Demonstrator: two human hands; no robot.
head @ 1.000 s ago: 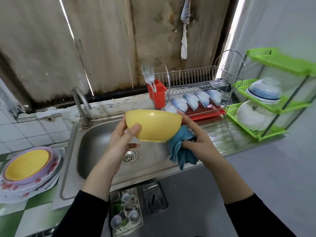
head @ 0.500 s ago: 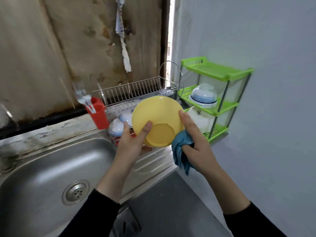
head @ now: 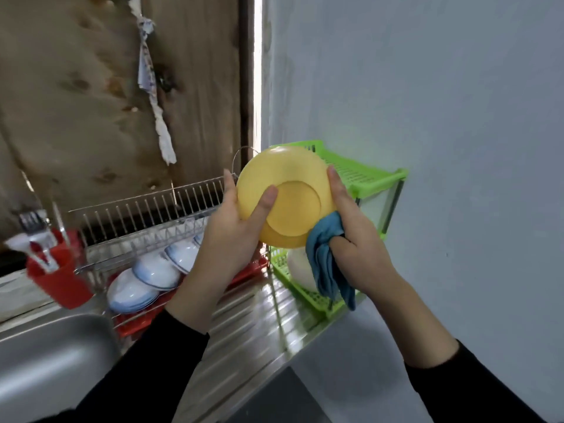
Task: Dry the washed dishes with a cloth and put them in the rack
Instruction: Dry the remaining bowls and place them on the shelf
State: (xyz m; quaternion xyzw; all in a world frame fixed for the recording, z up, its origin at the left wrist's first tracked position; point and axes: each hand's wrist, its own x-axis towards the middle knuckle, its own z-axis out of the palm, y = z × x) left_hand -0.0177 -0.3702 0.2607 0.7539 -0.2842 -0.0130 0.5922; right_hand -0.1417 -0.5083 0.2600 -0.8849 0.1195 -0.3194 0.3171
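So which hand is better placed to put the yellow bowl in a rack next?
Left, probably. The left hand grips the yellow bowl, thumb across its base; the right hand is bunched round the blue cloth.

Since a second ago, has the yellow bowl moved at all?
Yes. The yellow bowl went right and up, from over the sink to in front of the green shelf and its top tier, its base now facing the camera.

The yellow bowl (head: 283, 175) hides the middle tier of the green rack (head: 366, 178); the cloth (head: 325, 264) in the right hand (head: 360, 248) covers part of a white dish (head: 299, 267) — far left of the left hand (head: 229, 239), the red cutlery holder (head: 61, 279) is blurred.
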